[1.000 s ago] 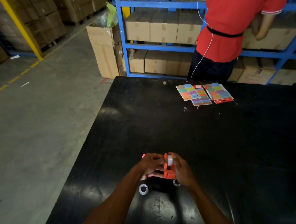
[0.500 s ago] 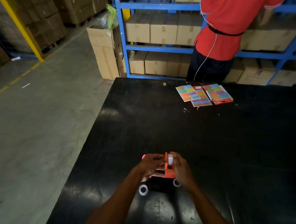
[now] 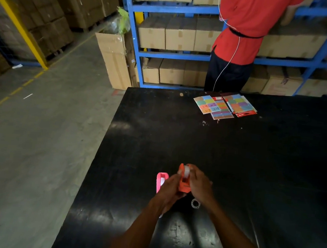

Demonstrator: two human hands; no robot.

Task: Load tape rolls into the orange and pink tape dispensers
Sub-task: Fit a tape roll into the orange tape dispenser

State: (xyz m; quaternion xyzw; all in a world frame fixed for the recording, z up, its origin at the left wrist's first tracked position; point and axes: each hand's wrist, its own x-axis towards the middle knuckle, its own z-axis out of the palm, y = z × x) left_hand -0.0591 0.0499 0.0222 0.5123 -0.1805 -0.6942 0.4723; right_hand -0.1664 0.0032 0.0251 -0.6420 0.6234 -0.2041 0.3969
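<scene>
Orange dispenser (image 3: pixel 184 183), apparently with a tape roll (image 3: pixel 186 171) seated on top, is gripped between both hands (image 3: pixel 169 190) (image 3: pixel 199 184), fingers curled closed around it. Pink dispenser (image 3: pixel 161 181) lies just left on the black table (image 3: pixel 253 172); a spare roll (image 3: pixel 195 203) sits beneath the right wrist.

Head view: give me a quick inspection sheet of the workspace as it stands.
Surface: glossy black table, dusty glare patches near the front edge.
Job's things: orange plastic tape dispenser held upright, clear tape roll at its top; pink plastic tape dispenser lying left of it; loose tape ring on the table.
Clutter: colourful sticky-note cards at the far edge.
Grips: left hand and right hand both on the orange dispenser.
Cables: white cord on the standing person in a red shirt.
Surroundings: blue shelving, cardboard boxes.
</scene>
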